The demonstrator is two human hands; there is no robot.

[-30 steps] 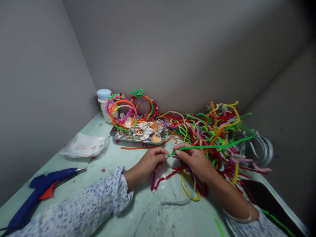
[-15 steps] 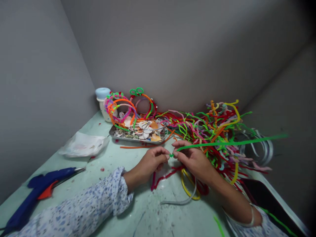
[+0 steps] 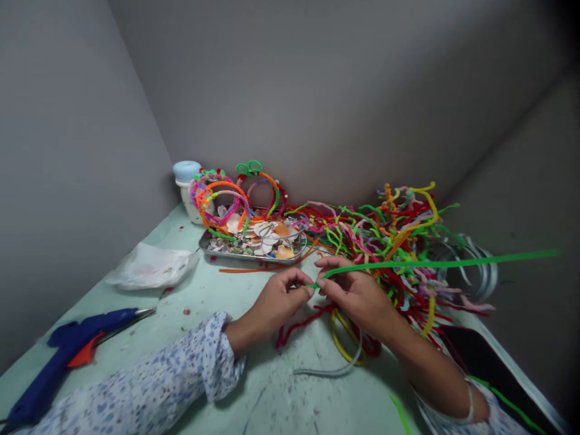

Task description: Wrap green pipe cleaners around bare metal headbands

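Between my two hands, above the middle of the table, is a long green pipe cleaner (image 3: 421, 263). My left hand (image 3: 284, 296) pinches its short end between thumb and fingertips. Close beside it, my right hand (image 3: 351, 290) grips the same stem near that end, and the long part runs out to the right past my wrist. Beneath the hands lie a dark red pipe cleaner (image 3: 296, 327), a yellow loop (image 3: 338, 338) and a grey band (image 3: 327, 372); part of the red one is hidden by my right hand.
A metal tray (image 3: 254, 258) of shells stands at the back, with pipe-cleaner headbands (image 3: 222, 187) on it and a blue-lidded jar (image 3: 186, 187) beside it. Tangled pipe cleaners (image 3: 385, 223) fill the back right. A plastic bag (image 3: 151, 266) and blue glue gun (image 3: 77, 344) lie left; a black phone-like slab (image 3: 484, 362) lies right.
The long free part of the green pipe cleaner has swung slightly and now reaches farther right. Both hands keep their pinch in nearly the same place.
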